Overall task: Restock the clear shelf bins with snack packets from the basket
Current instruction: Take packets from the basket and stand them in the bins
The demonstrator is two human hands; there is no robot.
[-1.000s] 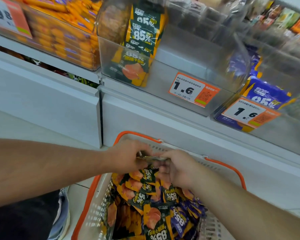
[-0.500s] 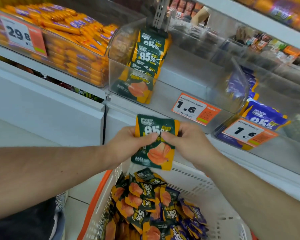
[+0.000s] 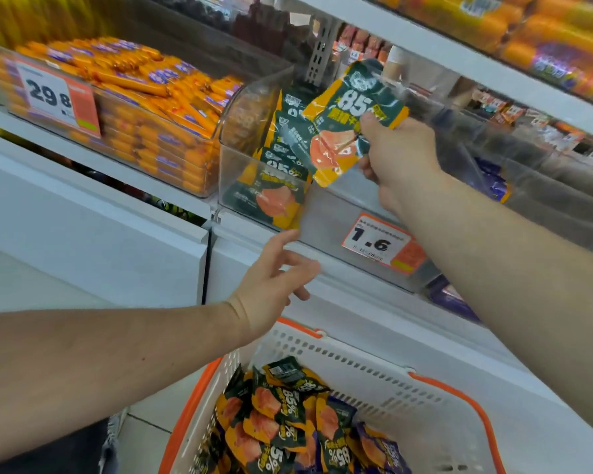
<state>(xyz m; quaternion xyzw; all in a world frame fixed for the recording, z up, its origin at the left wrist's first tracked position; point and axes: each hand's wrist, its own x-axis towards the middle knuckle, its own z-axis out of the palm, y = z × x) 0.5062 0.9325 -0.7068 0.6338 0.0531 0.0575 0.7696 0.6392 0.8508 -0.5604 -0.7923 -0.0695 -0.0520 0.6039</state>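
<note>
My right hand (image 3: 396, 155) pinches a green and orange snack packet (image 3: 343, 131) marked 85% and holds it over the open top of the clear shelf bin (image 3: 326, 217). A row of the same green packets (image 3: 281, 159) stands at the bin's left end. My left hand (image 3: 274, 285) hangs below the bin's front with relaxed fingers, holding nothing. The white basket with the orange rim (image 3: 374, 381) sits below, with several green and purple packets (image 3: 288, 422) in its left part.
A clear bin of orange sausage sticks (image 3: 158, 121) with a 29.8 tag stands to the left. A 1.6 price tag (image 3: 380, 242) hangs on the middle bin. Purple packets (image 3: 493, 183) lie in the bin to the right. A white shelf edge (image 3: 459, 49) runs overhead.
Both hands lifted one green packet out of the basket. My left hand let go and dropped back; my right hand carried the packet up and right to the bin's top.
</note>
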